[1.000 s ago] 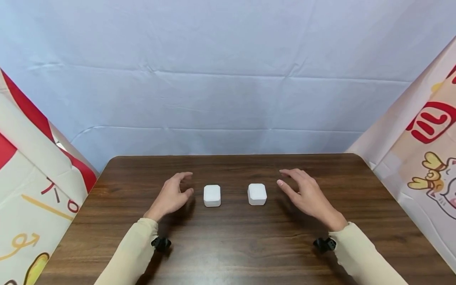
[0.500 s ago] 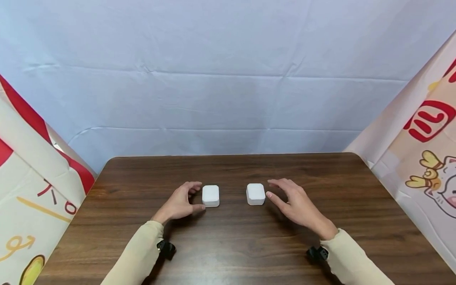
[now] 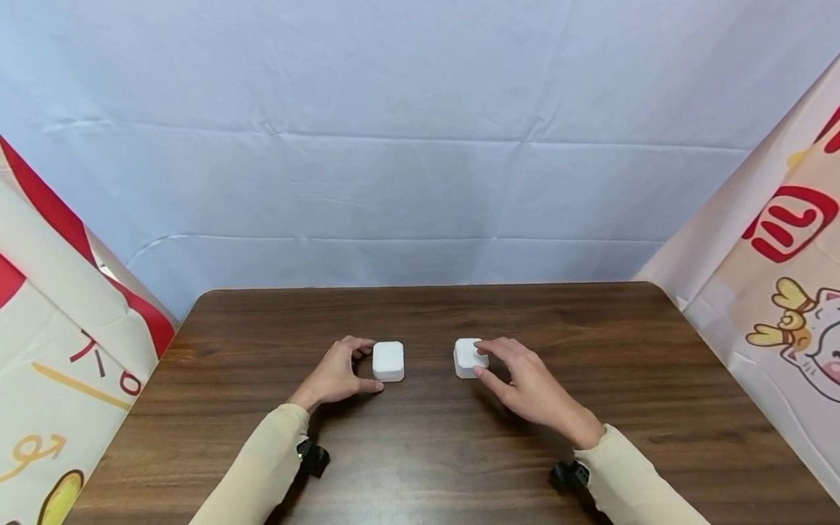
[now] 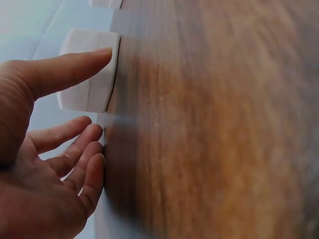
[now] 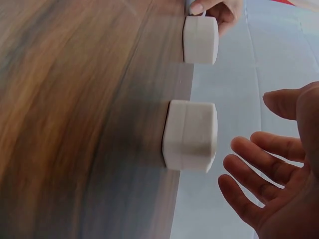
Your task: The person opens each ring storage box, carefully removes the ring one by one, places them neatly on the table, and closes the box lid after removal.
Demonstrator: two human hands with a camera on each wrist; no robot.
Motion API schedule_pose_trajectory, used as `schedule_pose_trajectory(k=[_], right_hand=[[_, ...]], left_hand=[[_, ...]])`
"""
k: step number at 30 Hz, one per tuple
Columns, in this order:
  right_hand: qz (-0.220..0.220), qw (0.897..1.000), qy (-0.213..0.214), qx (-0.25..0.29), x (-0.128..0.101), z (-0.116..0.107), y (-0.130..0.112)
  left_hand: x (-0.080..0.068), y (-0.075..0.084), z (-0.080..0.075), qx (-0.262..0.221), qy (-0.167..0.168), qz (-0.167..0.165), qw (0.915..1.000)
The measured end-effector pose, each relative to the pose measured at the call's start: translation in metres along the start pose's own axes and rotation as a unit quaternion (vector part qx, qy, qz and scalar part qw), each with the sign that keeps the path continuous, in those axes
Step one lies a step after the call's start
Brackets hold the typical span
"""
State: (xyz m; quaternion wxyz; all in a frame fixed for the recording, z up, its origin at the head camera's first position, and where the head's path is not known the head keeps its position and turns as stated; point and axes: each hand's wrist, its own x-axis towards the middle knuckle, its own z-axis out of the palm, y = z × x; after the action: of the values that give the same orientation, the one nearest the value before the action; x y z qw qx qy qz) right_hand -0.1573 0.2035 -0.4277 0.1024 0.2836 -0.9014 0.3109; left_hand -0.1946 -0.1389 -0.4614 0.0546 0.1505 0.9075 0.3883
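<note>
Left white box (image 3: 389, 361) right at the fingertips of the left hand (image 3: 336, 376), thumb against its near edge, fingers spread and loosely bent, not clamped. Right white box (image 3: 469, 357) just ahead of the right hand (image 3: 525, 385), fingers relaxed and curved beside it, a small gap visible from the wrist. No readable label on either box. Both on a dark wooden table (image 3: 590, 343). Off each hand's outer side, printed cloths (image 3: 787, 240) with red characters, unreadable.
</note>
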Motion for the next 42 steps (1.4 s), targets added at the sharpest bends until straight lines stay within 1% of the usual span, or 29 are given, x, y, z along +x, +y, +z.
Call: schedule_pose_trajectory(k=[5, 12, 16, 19, 23, 29, 33, 38, 42], right_hand=[[-0.002, 1.000, -0.007, -0.005, 0.003, 0.004, -0.004], [0.005, 0.999, -0.025, 0.024, 0.009, 0.007, -0.010], [-0.001, 0.999, -0.027, 0.030, 0.014, 0.012, -0.012], [-0.007, 0.999, -0.027, 0.026, 0.019, 0.016, -0.014], [-0.007, 0.999, -0.037, 0.025, 0.025, 0.020, -0.019], [-0.019, 0.998, -0.040, 0.032, 0.038, 0.028, -0.025], [-0.013, 0.998, -0.049, 0.045, 0.045, 0.033, -0.030], [-0.004, 0.995, -0.069, 0.068, 0.056, 0.041, -0.034], [-0.013, 0.994, -0.075, 0.083, 0.064, 0.050, -0.038]], left_hand=[[0.003, -0.002, 0.003, -0.020, 0.002, -0.004, 0.9998], [0.006, -0.005, 0.004, -0.039, 0.001, -0.007, 0.9992], [0.008, -0.006, 0.005, -0.047, 0.000, -0.012, 0.9988], [0.009, -0.006, 0.006, -0.055, 0.000, -0.016, 0.9983], [0.010, -0.007, 0.007, -0.064, -0.003, -0.021, 0.9977], [0.010, -0.008, 0.008, -0.069, -0.003, -0.030, 0.9971], [0.010, -0.007, 0.008, -0.071, -0.004, -0.033, 0.9969], [0.010, -0.006, 0.008, -0.069, -0.004, -0.032, 0.9971], [0.009, -0.006, 0.007, -0.066, -0.004, -0.026, 0.9975]])
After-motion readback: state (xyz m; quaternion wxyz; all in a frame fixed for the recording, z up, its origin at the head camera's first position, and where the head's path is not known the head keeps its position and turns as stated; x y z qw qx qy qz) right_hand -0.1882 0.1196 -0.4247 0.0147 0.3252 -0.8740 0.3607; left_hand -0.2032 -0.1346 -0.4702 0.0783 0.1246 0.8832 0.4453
